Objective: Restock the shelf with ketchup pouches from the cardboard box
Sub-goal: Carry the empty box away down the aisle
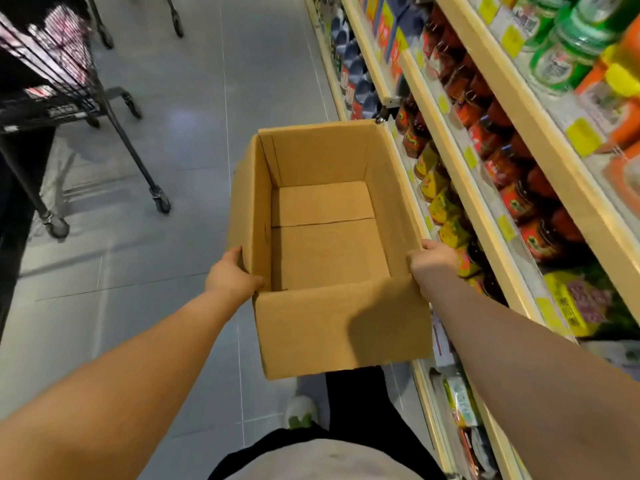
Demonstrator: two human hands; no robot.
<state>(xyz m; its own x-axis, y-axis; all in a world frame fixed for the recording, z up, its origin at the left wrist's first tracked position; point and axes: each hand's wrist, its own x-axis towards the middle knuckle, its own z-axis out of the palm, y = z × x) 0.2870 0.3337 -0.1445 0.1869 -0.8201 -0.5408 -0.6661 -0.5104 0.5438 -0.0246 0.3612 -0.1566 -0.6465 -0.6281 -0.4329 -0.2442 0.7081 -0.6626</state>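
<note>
An open brown cardboard box [343, 327] hangs in front of me above the aisle floor, and nothing lies inside it. My left hand [230, 277] grips its left wall near the front corner. My right hand [433, 263] grips its right wall near the other front corner. The shelf [485, 209] runs along the right side, its rows filled with red jars and pouches [509, 199] and yellow-labelled ones [443, 206]. I cannot tell which of them are ketchup pouches.
A black wire shopping cart [62, 88] on wheels stands at the far left with goods in its basket. Grey floor tiles [173, 237] fill the aisle between cart and shelf. Green jars [561, 53] sit on the upper shelf. My shoe [301, 410] shows below the box.
</note>
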